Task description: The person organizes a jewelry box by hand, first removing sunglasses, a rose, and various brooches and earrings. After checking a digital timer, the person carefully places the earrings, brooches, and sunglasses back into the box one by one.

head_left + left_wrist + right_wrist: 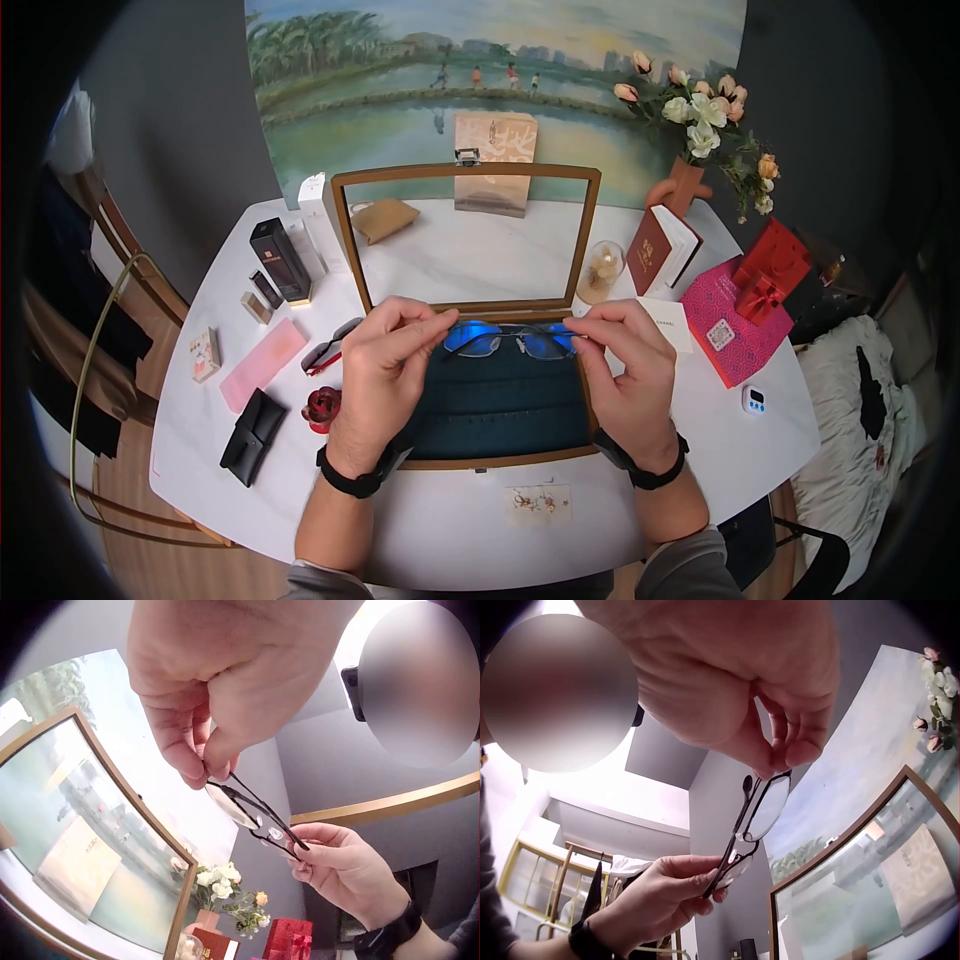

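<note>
A pair of eyeglasses (545, 346) with thin dark frames and bluish glints on the lenses is held up between my hands, its temples folded in. At one end of the frame, the thumb and fingertips of my left hand (385, 370) pinch it. My right hand (635, 372) pinches the opposite end, as the right wrist view shows with the lens (771, 808) hanging below those fingertips. Below the glasses stands a wooden box (500, 463) with dark green padded lining (500, 425). Its glass lid (465, 175) is raised at the back.
Left of the box lie sunglasses (322, 350), a red flower (322, 407), a black pouch (254, 437) and a pink case (263, 365). A card with jewelry (538, 505) lies in front. On the right are a glass dome (603, 270), a maroon book (655, 250) and a pink bag (720, 335).
</note>
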A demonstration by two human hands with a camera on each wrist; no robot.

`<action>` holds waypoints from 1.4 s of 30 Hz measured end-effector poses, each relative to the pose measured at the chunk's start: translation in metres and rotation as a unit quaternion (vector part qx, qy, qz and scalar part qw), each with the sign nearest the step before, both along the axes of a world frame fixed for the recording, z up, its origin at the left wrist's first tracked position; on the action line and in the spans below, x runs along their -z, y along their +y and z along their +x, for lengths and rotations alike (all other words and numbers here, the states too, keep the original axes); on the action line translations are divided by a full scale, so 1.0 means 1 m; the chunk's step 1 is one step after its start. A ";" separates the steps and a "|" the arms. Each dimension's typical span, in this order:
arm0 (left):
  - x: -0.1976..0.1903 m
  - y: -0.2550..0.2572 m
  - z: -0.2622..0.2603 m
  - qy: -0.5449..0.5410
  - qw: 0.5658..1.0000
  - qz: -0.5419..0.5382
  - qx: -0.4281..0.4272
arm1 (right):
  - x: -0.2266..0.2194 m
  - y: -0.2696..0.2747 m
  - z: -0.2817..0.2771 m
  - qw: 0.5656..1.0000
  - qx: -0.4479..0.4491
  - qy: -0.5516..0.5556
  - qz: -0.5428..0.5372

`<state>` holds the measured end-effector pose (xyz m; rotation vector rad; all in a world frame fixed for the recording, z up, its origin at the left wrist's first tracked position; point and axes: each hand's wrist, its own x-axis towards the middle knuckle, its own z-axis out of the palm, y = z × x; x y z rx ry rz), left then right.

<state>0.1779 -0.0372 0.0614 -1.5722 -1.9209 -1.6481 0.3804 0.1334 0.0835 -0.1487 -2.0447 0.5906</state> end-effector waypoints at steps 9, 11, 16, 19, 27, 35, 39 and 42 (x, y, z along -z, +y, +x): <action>-0.005 -0.001 0.004 0.023 1.000 0.014 -0.012 | -0.001 -0.004 0.000 1.000 -0.008 -0.002 -0.026; -0.005 -0.001 0.005 0.024 0.999 0.016 -0.015 | 0.000 -0.003 0.000 1.000 -0.006 -0.005 -0.021; -0.005 -0.002 0.004 0.045 0.999 0.017 -0.017 | 0.004 0.000 -0.002 1.000 0.001 0.007 0.009; -0.008 -0.003 0.005 0.052 0.998 0.012 -0.020 | 0.003 0.000 -0.002 1.000 0.001 0.001 0.008; -0.006 0.001 0.003 0.073 0.996 0.025 -0.033 | 0.004 -0.001 -0.003 1.000 0.003 0.008 -0.019; -0.007 0.000 0.005 0.060 0.997 0.027 -0.030 | 0.005 -0.001 -0.003 0.999 0.031 0.017 -0.004; -0.003 0.001 0.001 0.064 0.997 0.046 -0.012 | 0.009 0.001 -0.005 0.998 0.055 0.022 0.026; -0.003 0.001 0.003 0.004 0.998 0.055 0.011 | 0.011 0.002 -0.007 0.997 0.060 0.033 0.026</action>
